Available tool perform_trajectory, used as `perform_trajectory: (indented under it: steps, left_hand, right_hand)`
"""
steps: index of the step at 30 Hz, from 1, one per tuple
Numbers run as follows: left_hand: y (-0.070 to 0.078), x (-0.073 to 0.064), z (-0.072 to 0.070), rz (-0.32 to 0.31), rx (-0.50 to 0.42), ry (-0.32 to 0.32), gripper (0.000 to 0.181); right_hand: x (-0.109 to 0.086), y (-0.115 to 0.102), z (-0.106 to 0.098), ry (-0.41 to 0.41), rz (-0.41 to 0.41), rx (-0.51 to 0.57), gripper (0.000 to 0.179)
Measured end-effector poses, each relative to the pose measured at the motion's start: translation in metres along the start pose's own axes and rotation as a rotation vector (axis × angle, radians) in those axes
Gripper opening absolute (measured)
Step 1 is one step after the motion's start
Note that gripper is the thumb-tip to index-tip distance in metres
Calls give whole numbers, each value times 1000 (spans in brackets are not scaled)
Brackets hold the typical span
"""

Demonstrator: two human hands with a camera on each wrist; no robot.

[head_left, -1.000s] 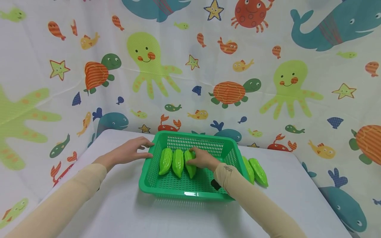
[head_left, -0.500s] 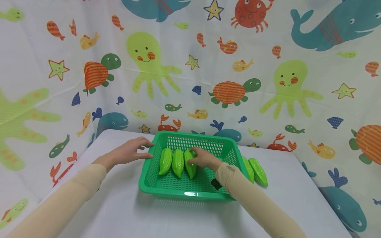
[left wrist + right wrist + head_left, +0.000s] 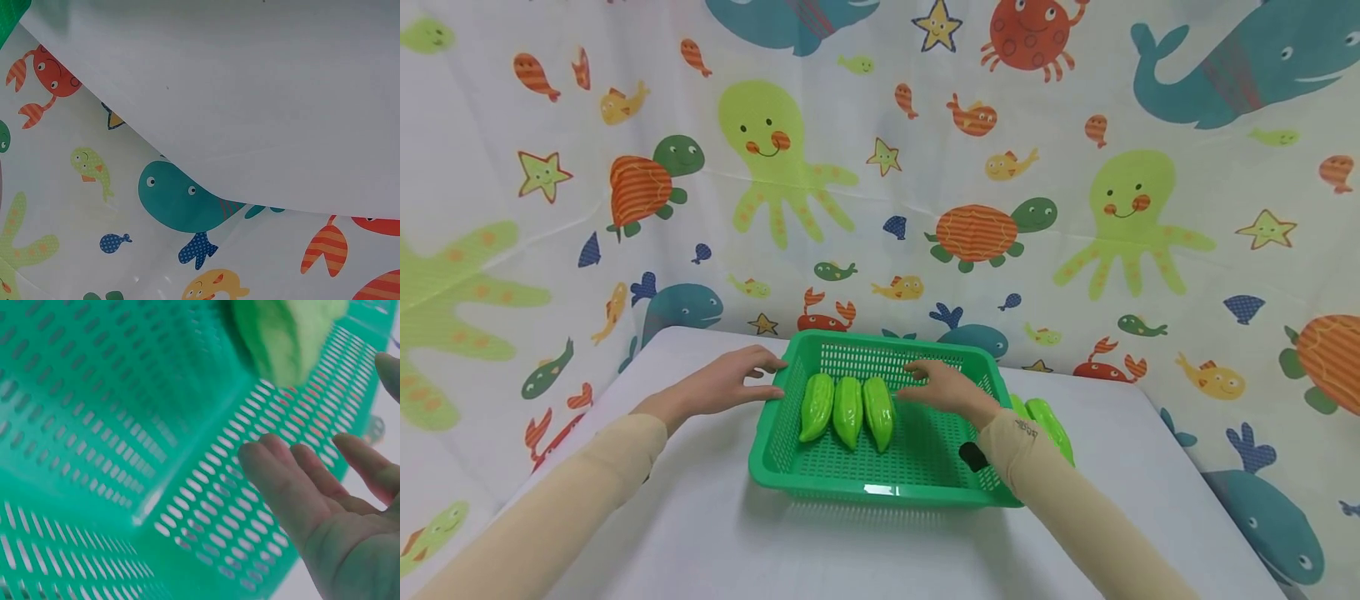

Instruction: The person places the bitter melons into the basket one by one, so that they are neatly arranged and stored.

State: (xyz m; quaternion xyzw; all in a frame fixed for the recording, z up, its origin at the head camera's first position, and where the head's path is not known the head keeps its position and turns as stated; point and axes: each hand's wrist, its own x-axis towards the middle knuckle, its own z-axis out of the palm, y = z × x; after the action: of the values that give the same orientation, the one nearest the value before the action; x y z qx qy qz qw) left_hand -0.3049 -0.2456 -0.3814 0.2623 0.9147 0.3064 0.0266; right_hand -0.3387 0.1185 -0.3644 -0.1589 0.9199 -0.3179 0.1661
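Note:
A green plastic basket (image 3: pixel 820 488) with slotted walls stands on the table. Three bright green, bumpy bitter melons lie side by side in its left half: the left one (image 3: pixel 817 407), the middle one (image 3: pixel 848 412) and the right one (image 3: pixel 878 414). My left hand (image 3: pixel 726 383) touches the basket's left rim with its fingertips, thumb and fingers spread apart. Over the basket's right half hovers my right hand (image 3: pixel 949 390), holding nothing, its fingers loosely bent and pointing toward the right melon. In the right wrist view that melon (image 3: pixel 284 337) appears blurred, apart from the fingertips.
More bitter melons (image 3: pixel 1051 423) lie on the white table (image 3: pixel 1120 467) just right of the basket, partly hidden by my right sleeve. Behind and beside the table hangs a white curtain (image 3: pixel 865 192) printed with sea animals.
My right hand has let go of the right bitter melon and moved right, away from it. That melon stays in the basket beside the other two. My left hand has not moved.

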Motion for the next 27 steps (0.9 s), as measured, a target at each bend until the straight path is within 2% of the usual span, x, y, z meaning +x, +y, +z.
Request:
perform_trajectory:
  steps: [8, 16, 27]
  left_hand:
    - [-1, 1, 1, -4, -7, 6, 59]
    - [-2, 1, 2, -9, -8, 12, 59]
    - [-1, 2, 0, -25, 0, 4, 61]
  right_hand:
    - [-20, 6, -36, 86, -30, 30, 68]
    - [-38, 21, -68, 156, -30, 32, 68]
    - [-60, 64, -90, 265, 10, 78, 74]
